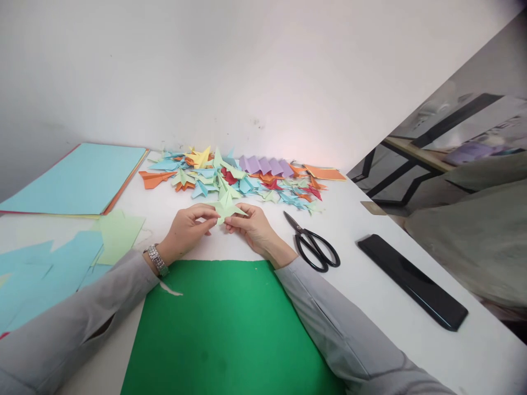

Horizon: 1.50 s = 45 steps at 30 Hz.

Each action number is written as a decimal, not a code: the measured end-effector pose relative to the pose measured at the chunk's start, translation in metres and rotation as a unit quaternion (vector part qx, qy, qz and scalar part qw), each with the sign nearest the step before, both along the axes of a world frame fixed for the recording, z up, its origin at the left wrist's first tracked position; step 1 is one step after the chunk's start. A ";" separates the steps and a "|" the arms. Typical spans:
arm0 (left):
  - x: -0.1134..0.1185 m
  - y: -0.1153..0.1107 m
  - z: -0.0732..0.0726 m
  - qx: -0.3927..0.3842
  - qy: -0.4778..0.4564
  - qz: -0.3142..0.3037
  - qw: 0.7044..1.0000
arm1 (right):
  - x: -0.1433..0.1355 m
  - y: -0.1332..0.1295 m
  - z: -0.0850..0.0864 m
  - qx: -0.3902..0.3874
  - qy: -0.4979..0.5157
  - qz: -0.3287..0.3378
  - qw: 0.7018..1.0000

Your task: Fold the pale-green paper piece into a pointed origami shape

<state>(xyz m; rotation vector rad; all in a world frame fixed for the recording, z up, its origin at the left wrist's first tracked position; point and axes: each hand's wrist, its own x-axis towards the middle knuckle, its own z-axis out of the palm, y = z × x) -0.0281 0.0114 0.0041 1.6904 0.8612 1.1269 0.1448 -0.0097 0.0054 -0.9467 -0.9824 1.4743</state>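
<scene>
White counter (370, 230) against a plain white wall, seen from above w/ both forearms in grey sleeves reaching in.

Pale green folded paper shape (225, 207) sits centre, just above the counter, between both hands. Pointed, star-like; long axis runs roughly left-right, w/ one sharp tip aimed right, approx. toward the scissors, another tip up toward the wall. Exact fold pattern too small to tell.

Left hand (187, 230): fingers curled, grip pinched on the shape's left edge. Metal watch (157, 259) on that wrist. Right hand (255, 227): grip pinched on the shape's lower right part, thumb and fingertips closed on the paper.

Just below the hands lies a big green sheet (222, 329), flat, near edge under the forearms. Just behind the shape, a pile of folded paper figures (239, 178) in blue, yellow, orange, red, green, plus a purple pleated piece (265, 164).

Right of the right hand: black scissors (315, 244), blades closed, tips pointing up-left. Further right, a black flat case (411, 281) lying diagonally near the counter edge.

Left side: stack of blue sheets (78, 178) w/ orange edges showing beneath; nearer, blue and pale green paper offcuts (82, 252).
</scene>
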 end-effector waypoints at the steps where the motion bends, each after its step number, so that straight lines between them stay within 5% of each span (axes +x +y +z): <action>1: 0.000 0.000 0.000 -0.007 -0.002 -0.001 1.000 | 0.000 0.000 0.000 0.000 -0.001 0.000 1.000; 16: 0.001 -0.004 0.018 -0.095 0.011 -0.004 0.995 | -0.001 -0.001 -0.001 0.023 -0.021 -0.003 1.000; 35: 0.000 -0.006 0.018 -0.069 0.032 -0.018 0.997 | -0.003 -0.003 0.000 0.031 -0.058 0.001 0.998; 45: 0.003 -0.006 0.013 -0.125 -0.024 0.000 0.992 | -0.001 -0.002 -0.002 0.025 -0.038 0.016 0.999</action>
